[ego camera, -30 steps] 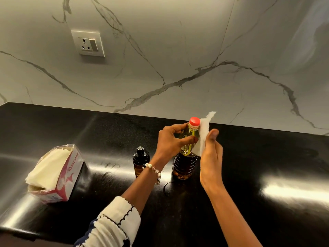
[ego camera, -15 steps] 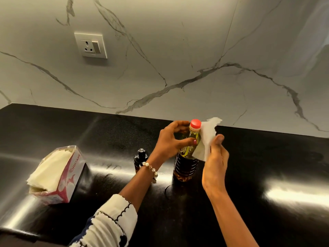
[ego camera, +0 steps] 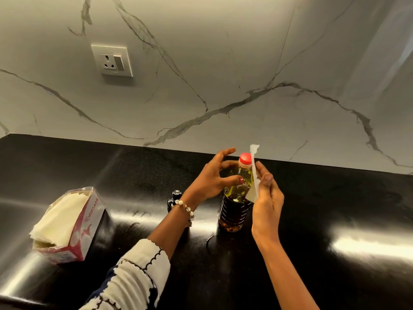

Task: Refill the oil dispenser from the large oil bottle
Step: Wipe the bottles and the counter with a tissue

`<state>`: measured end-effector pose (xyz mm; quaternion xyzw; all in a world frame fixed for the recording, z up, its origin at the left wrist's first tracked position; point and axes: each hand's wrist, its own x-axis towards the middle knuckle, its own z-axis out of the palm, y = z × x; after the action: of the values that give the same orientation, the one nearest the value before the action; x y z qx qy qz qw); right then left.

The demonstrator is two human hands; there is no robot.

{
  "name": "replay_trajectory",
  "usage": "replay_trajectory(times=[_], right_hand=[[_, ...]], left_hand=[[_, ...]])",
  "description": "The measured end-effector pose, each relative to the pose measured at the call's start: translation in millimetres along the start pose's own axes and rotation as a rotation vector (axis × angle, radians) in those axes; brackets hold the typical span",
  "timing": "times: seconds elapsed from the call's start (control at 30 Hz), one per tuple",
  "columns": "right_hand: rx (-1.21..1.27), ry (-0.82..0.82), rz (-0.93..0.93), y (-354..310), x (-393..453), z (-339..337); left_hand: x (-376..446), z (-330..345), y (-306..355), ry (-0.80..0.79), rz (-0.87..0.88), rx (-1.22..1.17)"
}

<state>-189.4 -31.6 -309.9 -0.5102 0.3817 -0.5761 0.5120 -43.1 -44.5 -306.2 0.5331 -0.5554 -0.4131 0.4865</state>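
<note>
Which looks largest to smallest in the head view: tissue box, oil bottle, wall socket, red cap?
1. Tissue box, though it lies nearer the camera, which may flatter it.
2. Oil bottle, partly hidden by the left hand.
3. Wall socket, farther off, so its true rank against the bottle is unsure.
4. Red cap.

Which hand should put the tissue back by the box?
Probably the right hand: it already pinches the tissue against the oil bottle. The left hand is nearer the tissue box, but its thumb rests on the bottle's neck, steadying it.
</note>
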Motion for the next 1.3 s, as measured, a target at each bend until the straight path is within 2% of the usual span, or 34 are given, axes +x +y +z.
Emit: replay_trajectory(times=[0.13,0.3,0.47,0.63,0.77,0.83,0.97,1.17,1.3], right_hand=[[-0.027,0.032,-0.033,1,9,0],[-0.139,-0.087,-0.038,9,30,2],[-0.237,0.023,-0.082,27,10,-11],[-0.315,0.086,-0.285,28,7,-6],[-0.194,0.007,-0.08,21,31,3],[-0.136,-0.068,-0.012,24,40,-2],[-0.115,-0.079,0.012,35,30,-15],[-0.228,-0.038,-0.188,33,7,-5],[-0.153,-0.157,-0.094,18,31,-2]], left_hand=[[2,1,0,-0.026,0.001,-0.033],[5,-4,-3,-0.032,0.01,-0.025],[-3,0,-10,0.143,0.087,0.025],[-9,6,-8,0.217,0.145,0.083],[-12,14,-10,0.263,0.187,0.197],[-13,15,-11,0.286,0.178,0.175],[-12,15,-10,0.242,0.108,0.066],[-4,8,-7,0.11,0.053,0.05],[0,0,-4,0.023,0.024,0.093]])
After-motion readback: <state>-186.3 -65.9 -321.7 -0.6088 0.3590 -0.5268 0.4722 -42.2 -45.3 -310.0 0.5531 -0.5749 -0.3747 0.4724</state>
